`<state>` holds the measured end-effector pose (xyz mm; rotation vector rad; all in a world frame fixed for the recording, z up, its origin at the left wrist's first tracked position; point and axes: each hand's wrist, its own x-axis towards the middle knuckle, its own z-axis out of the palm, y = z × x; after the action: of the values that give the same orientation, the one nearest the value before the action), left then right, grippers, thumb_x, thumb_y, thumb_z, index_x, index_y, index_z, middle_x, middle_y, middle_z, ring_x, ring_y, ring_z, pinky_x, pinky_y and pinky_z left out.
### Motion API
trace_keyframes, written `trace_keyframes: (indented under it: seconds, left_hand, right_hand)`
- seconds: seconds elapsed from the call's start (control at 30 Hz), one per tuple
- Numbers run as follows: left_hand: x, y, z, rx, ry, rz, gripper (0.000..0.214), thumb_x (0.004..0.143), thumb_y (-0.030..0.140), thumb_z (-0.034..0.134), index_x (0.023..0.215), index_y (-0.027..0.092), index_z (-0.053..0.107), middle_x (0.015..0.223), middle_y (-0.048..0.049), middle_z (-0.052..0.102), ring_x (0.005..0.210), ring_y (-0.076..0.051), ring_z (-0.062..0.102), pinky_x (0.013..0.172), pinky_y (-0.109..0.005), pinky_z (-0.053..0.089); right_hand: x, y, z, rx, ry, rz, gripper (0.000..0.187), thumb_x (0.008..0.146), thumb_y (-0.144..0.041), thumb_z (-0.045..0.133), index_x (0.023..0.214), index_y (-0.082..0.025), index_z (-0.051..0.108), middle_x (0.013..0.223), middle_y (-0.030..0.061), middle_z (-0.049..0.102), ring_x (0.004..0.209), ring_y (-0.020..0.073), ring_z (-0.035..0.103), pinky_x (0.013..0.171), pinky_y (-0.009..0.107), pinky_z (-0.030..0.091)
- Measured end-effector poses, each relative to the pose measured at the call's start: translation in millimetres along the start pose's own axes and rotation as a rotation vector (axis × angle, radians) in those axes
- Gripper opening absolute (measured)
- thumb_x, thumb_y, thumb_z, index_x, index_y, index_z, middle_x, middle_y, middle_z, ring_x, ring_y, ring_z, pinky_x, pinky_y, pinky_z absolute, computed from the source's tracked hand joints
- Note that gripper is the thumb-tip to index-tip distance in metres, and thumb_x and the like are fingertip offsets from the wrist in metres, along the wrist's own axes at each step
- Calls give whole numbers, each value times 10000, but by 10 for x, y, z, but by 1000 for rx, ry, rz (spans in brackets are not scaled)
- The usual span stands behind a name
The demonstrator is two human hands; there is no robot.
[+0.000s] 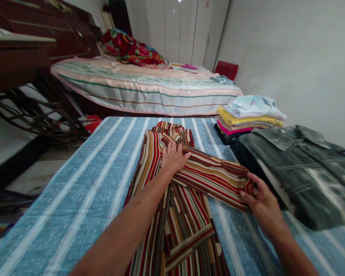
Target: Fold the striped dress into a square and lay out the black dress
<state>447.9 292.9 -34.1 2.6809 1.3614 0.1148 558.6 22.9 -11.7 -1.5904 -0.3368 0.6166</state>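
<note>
A striped shirt (186, 226) in red, tan, cream and dark brown lies lengthwise on the blue and white striped cloth, its collar at the far end. One sleeve (215, 176) stretches across the body and out to the right. My left hand (174, 156) lies flat on the sleeve near the shoulder, fingers spread. At the sleeve's cuff end, my right hand (261, 199) pinches the fabric between thumb and fingers. The shirt's near end runs out of view at the bottom.
Folded clothes (247, 119) are stacked at the right, behind a dark green denim jacket (307, 172). The blue striped cloth (83, 184) covers the surface. Beyond it stands a bed (149, 92) with a red floral blanket (132, 50). A treadle table (20, 57) is at left.
</note>
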Motion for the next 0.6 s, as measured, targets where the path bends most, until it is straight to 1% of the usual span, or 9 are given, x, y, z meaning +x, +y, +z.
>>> trace_keyframes:
  seconds: [0.07,0.1,0.17,0.23,0.33,0.37,0.4,0.5,0.6]
  left_hand:
    - [-1,0,-3,1,-4,0,743,856,647,199,1412,167,310,1517,-132,181,1393,-286,133,1104,-481,145]
    - [-3,1,-5,2,-2,3,746,854,651,202,1411,167,312,1517,-132,184,1393,-287,136,1104,-481,147]
    - [-6,3,-8,4,7,8,747,853,652,200,1409,166,317,1514,-135,192,1391,-288,142,1103,-482,148]
    - [-10,5,-13,3,8,4,748,856,647,189,1412,163,312,1514,-137,190,1392,-287,139,1102,-483,148]
    - [-12,4,-17,0,-10,-6,758,852,649,199,1423,159,290,1518,-137,172,1396,-286,122,1104,-485,140]
    - [-13,3,-16,-1,-17,-8,765,848,653,207,1425,157,285,1520,-138,166,1397,-287,117,1104,-486,136]
    - [-13,2,-15,-3,-21,-9,771,844,657,212,1425,157,284,1520,-138,161,1397,-289,113,1105,-487,132]
    - [-21,-2,-7,-14,-24,-14,779,836,667,206,1425,164,287,1522,-134,153,1398,-292,108,1105,-491,129]
    - [-38,-6,0,-24,-25,-19,777,833,670,199,1425,174,287,1522,-128,161,1399,-288,109,1104,-492,135]
  right_hand:
    - [2,70,-25,-80,-28,42,839,547,-334,760,1296,-169,417,1006,92,678,903,269,654,791,387,533]
    - [2,108,-44,-130,-21,41,818,569,-361,743,1293,-162,418,1014,97,676,922,270,650,800,382,529]
    - [4,159,-91,-287,19,-15,749,656,-430,672,1303,-166,404,1000,93,681,928,265,649,805,380,521]
    - [6,160,-129,-586,68,-91,674,744,-475,571,1322,-182,387,955,91,689,893,274,658,788,405,512]
    - [3,89,-117,-1152,153,-138,609,837,-501,415,1347,-172,372,923,136,683,813,319,661,725,462,493]
    - [5,62,-95,-1283,167,-134,604,856,-509,366,1348,-158,372,920,155,679,785,329,660,699,468,488]
    - [11,39,-69,-1369,173,-126,604,868,-518,327,1338,-142,384,915,170,676,762,332,659,674,464,484]
    - [91,20,-6,-1442,167,-101,603,872,-553,274,1254,-129,471,871,178,674,734,321,657,630,430,478]
    - [279,88,-9,-1404,161,-58,593,854,-587,278,1151,-155,555,785,158,674,714,312,658,593,402,471]
